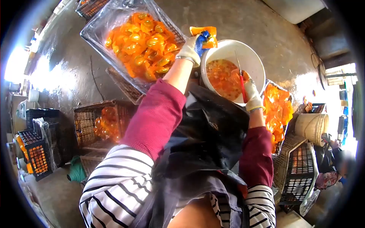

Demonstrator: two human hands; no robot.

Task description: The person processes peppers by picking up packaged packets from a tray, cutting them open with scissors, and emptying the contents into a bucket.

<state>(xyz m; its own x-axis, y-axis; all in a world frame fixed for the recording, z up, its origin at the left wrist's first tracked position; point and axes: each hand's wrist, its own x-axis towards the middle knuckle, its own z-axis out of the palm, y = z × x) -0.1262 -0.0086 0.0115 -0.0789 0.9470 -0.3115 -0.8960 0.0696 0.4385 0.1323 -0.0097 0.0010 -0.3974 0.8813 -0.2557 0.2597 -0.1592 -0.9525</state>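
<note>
Grey floor (pixel 239 22), orange piece (pixel 212 37) in left hand (pixel 193 47), near bucket (pixel 255 62)

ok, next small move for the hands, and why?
Probably ease the left hand over so the orange piece comes above the white bucket, closer to the red-handled tool: the piece is held up by the bucket's rim, while the right hand holds the tool apart from it, seemingly over the opening.
</note>
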